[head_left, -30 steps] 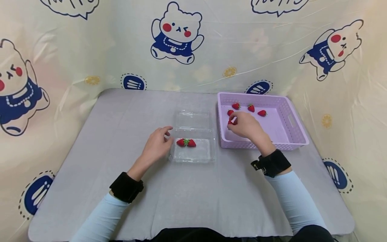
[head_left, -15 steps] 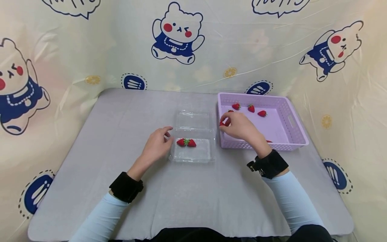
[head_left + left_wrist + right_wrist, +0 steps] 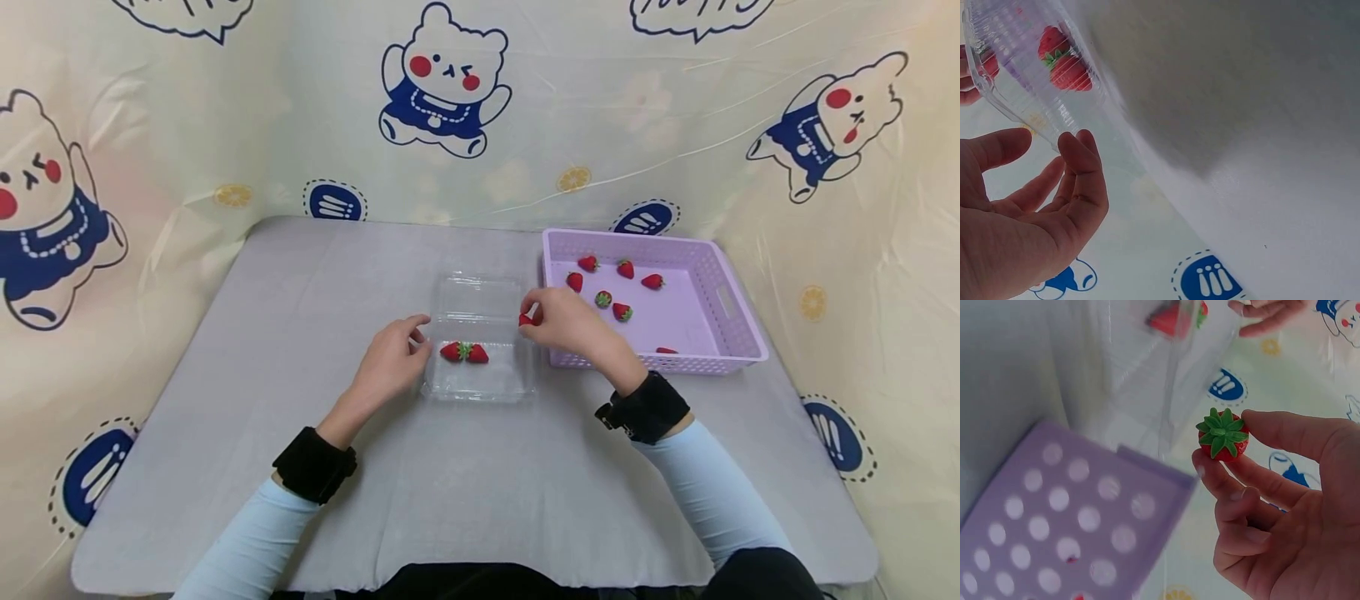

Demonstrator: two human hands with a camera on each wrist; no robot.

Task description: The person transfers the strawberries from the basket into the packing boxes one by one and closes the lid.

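Observation:
My right hand (image 3: 573, 327) pinches a strawberry (image 3: 1222, 436) between thumb and fingertips, its green leaf cap toward the right wrist camera. The hand hangs between the purple basket and the right edge of a clear plastic clamshell box (image 3: 480, 388), whose lid (image 3: 478, 295) lies folded back. Two strawberries (image 3: 452, 352) lie leaf to leaf inside the box, in its front half. At the box's left side is my left hand (image 3: 390, 360), fingers loosely bent, fingertips right at the box edge in the left wrist view, nothing gripped.
The purple basket (image 3: 731, 363) with perforated walls stands at the right and holds several strawberries (image 3: 622, 312), mostly in its left half. A grey cloth covers the table (image 3: 450, 492). Behind hangs a curtain (image 3: 600, 100) printed with bears.
My right hand has lifted a strawberry out of the purple basket and moved left over the basket's edge toward the clear box. My left hand has stayed at the box's left side.

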